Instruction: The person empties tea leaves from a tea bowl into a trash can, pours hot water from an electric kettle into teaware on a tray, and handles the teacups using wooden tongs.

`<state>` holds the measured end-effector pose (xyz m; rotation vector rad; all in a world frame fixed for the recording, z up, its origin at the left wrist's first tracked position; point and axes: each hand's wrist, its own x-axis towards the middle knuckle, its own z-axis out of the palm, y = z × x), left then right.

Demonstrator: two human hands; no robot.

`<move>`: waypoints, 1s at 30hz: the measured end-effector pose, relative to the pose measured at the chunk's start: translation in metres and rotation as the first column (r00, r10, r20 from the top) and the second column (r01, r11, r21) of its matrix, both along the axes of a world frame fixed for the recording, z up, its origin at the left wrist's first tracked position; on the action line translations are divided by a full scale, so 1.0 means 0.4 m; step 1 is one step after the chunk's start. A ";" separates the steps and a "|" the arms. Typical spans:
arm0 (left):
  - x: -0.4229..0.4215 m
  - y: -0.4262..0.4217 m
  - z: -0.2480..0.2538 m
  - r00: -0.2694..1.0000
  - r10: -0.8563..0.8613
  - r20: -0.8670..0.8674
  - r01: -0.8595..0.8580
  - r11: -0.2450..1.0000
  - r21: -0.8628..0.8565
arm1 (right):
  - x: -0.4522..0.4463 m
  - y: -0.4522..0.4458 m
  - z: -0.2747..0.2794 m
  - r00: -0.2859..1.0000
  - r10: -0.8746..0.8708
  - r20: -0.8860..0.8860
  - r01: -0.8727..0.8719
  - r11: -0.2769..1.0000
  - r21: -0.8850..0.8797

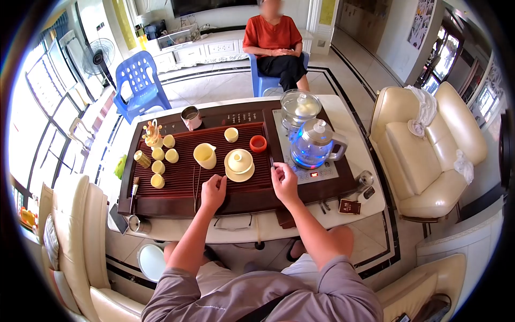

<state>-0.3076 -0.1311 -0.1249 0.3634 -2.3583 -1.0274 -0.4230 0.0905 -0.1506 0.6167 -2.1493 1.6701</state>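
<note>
at the near side of the dark tea tray, the left hand and right hand each have a curled grip; whether either clamps anything, i cannot tell. the lidded bowl stands beyond, between them, beside the pitcher.

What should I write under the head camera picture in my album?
Left hand and right hand near a lidded gaiwan on a slatted tea tray, a blue-lit glass kettle at right.
</note>
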 end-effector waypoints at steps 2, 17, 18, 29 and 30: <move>-0.001 -0.003 -0.006 1.000 0.019 0.022 -0.019 1.000 0.010 | -0.007 0.003 -0.009 0.990 0.069 0.125 -0.057 0.994 -0.097; 0.009 -0.008 -0.013 0.999 0.036 0.002 -0.036 0.999 0.019 | 0.008 0.016 0.011 0.971 0.161 0.175 -0.176 0.981 0.078; 0.009 -0.008 -0.011 0.999 0.035 0.007 -0.035 0.999 0.021 | 0.008 0.016 0.013 0.973 0.164 0.161 -0.179 0.980 0.087; 0.009 -0.010 -0.011 1.000 0.021 0.019 -0.021 0.999 0.037 | 0.014 0.016 0.023 0.972 0.153 0.177 -0.173 0.979 0.107; 0.010 -0.010 -0.010 1.000 0.015 0.009 -0.015 0.999 0.032 | 0.015 0.017 0.025 0.972 0.156 0.176 -0.176 0.979 0.102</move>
